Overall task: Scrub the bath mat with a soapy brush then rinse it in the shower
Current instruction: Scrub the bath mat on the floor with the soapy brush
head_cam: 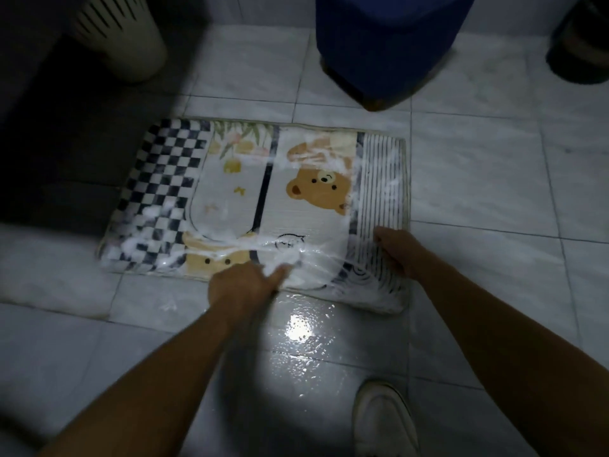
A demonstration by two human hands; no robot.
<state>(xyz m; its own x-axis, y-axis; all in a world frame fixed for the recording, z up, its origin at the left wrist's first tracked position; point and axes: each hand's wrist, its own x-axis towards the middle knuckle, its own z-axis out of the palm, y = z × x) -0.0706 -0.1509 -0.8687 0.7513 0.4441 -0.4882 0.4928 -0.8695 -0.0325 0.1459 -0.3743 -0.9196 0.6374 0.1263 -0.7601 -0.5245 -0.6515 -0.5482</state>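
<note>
The bath mat point(230, 192) lies on the wet tiled floor, printed with bears, a black-and-white check and stripes, and streaked with white foam. My left hand point(245, 285) grips the mat's near edge at its middle. My right hand point(397, 250) grips the striped near-right part, and that corner is lifted and curled off the floor. No brush is in view.
A blue bucket point(389, 47) stands just beyond the mat. A white slatted basket point(122, 31) is at the far left, a dark object point(583, 44) at the far right. My white shoe point(384, 420) stands on the wet, shiny tiles point(296, 357) near me.
</note>
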